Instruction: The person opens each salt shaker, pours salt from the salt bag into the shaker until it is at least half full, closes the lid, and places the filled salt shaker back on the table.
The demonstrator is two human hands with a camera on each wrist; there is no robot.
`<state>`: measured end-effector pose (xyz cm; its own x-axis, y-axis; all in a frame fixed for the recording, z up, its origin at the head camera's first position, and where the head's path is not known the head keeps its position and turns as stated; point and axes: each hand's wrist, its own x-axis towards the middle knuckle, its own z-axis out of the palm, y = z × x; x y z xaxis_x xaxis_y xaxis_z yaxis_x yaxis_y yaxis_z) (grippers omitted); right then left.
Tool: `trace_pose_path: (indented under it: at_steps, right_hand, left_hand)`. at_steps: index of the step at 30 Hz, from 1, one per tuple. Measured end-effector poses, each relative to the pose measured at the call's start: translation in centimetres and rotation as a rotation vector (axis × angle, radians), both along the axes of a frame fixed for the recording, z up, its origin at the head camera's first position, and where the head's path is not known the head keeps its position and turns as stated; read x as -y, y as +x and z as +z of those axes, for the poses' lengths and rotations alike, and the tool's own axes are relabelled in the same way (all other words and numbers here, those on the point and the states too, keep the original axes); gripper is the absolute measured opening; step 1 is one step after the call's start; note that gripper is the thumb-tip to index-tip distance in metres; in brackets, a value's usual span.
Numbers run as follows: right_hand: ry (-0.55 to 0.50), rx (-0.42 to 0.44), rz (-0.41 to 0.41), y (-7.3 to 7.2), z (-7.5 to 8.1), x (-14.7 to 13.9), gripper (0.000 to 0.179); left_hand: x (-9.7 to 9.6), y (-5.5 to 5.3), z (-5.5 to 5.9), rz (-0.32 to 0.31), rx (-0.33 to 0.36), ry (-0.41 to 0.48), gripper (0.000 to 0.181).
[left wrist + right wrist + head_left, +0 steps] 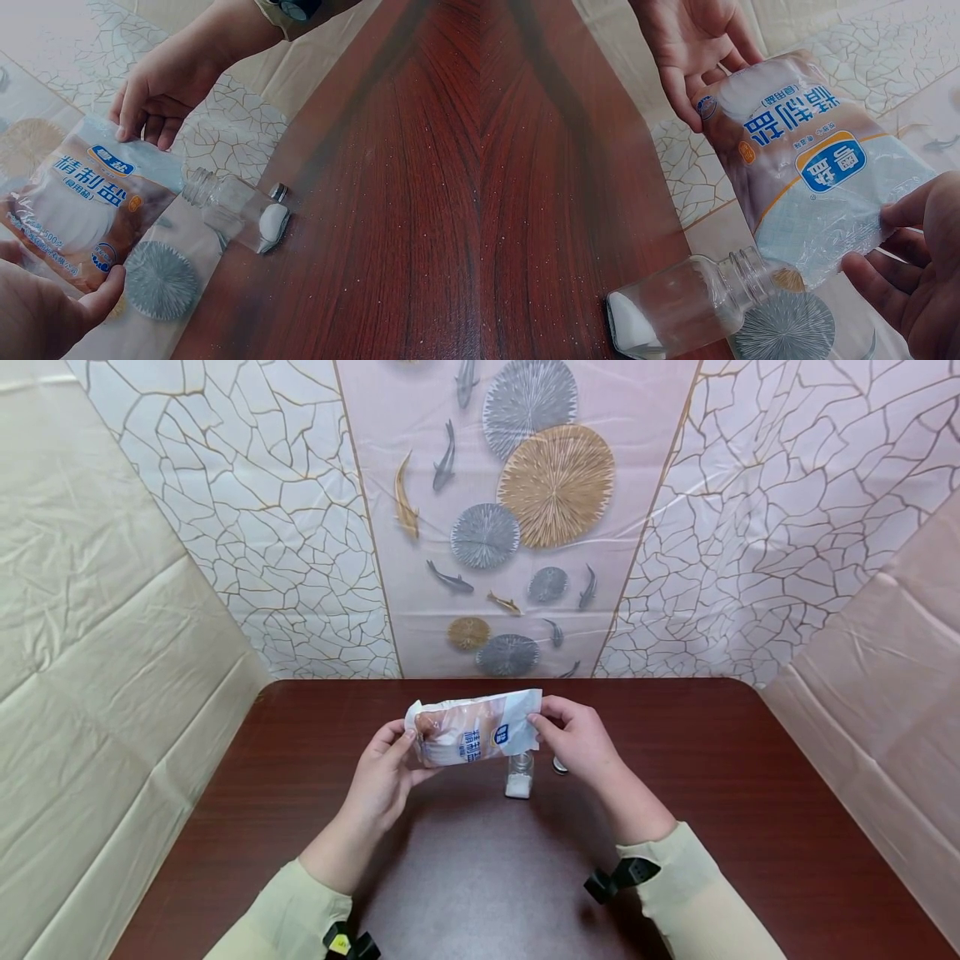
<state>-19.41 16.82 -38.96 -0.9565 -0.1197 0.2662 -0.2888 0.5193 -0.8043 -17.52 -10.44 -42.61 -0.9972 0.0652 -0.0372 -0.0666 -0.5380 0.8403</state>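
Observation:
A plastic bag of salt (472, 735) with blue lettering is held tilted in the air between both hands. My left hand (381, 777) grips its left, lower end, thumb across the printed front. At the other end, my right hand (585, 739) pinches the pale blue corner (832, 232) between thumb and fingers. That end hangs right by the mouth of an uncapped glass jar (697, 296), overlapping it in the head view. The jar stands upright on the table and has white salt (634, 322) at its bottom.
A small cap (559, 766) lies on the dark red wooden table (300, 827), just right of the jar. White specks dot the tabletop in the left wrist view. Patterned cloth (487, 602) hangs behind the table, with beige cloth (112, 635) along the sides.

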Motion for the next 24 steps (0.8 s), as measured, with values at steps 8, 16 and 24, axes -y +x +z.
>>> trace_pose_path:
  at_steps: [8, 16, 24]
  right_hand:
    - [-0.007, 0.006, -0.003, 0.02, 0.0, -0.07, 0.013]
    - [-0.017, 0.002, 0.0, -0.04, -0.03, 0.09, 0.013]
    - [-0.014, -0.001, -0.002, -0.01, -0.09, 0.11, 0.014]
  left_hand:
    - [-0.05, -0.02, -0.11, 0.001, -0.003, -0.007, 0.02]
    - [0.01, -0.09, -0.16, 0.004, -0.002, -0.006, 0.021]
    - [0.07, -0.02, -0.11, 0.003, -0.006, -0.004, 0.021]
